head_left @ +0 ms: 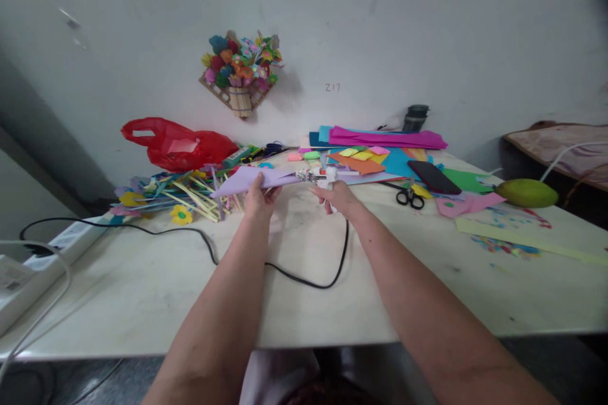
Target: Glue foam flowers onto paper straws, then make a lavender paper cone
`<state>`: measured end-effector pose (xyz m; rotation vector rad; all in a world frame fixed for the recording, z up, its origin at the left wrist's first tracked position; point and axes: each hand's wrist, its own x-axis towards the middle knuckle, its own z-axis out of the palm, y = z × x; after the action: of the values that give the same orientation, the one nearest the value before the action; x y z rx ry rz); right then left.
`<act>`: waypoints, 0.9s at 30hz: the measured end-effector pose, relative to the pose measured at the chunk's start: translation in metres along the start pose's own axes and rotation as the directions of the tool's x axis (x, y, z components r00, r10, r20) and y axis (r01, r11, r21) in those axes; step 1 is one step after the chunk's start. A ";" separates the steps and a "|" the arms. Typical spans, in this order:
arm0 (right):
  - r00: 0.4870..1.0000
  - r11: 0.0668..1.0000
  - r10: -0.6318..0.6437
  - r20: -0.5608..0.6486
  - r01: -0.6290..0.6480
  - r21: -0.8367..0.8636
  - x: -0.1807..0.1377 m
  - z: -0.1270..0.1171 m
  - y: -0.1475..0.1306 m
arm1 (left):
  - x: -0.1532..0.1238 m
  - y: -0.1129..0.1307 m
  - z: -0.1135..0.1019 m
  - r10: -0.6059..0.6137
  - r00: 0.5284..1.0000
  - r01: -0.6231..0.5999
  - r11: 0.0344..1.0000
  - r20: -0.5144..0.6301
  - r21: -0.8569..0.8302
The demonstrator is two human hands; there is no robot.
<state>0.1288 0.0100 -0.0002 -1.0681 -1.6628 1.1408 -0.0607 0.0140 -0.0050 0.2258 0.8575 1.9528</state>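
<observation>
My left hand [260, 197] pinches a folded sheet of lilac paper [242, 181] and holds it above the table, thumb on top and fingers underneath. In my right hand [338, 197] is a white glue gun [327, 178], gripped by its handle. The gun's nozzle points left and meets, or nearly meets, the right end of the lilac paper; I cannot tell if they touch. From the handle a black cord [304, 280] runs down and left across the table. Paper flowers on stems [190, 193] lie left of my left hand.
A red plastic bag [180, 144] sits at the back left, near a power strip [66, 242]. Toward the right are scissors [409, 198], a dark phone [434, 177], coloured paper sheets [389, 138] and a green mango-like fruit [527, 193]. A flower decoration [241, 76] hangs on the wall.
</observation>
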 end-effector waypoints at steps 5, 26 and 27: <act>1.000 0.999 -0.030 0.011 0.030 -0.031 0.002 0.003 0.003 | -0.001 -0.002 0.001 -0.004 1.000 0.004 1.000 0.012 0.009; 0.997 0.986 -0.069 0.021 0.071 -0.153 -0.006 0.010 -0.007 | -0.007 -0.011 0.005 -0.003 0.999 0.003 1.000 0.038 0.014; 0.997 0.986 -0.069 0.023 0.072 -0.148 -0.006 0.011 -0.007 | -0.008 -0.011 0.005 -0.006 0.999 0.005 1.000 0.040 0.023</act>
<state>0.1190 0.0001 0.0032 -1.0846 -1.8086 0.9960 -0.0468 0.0131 -0.0072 0.2745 0.8538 1.9282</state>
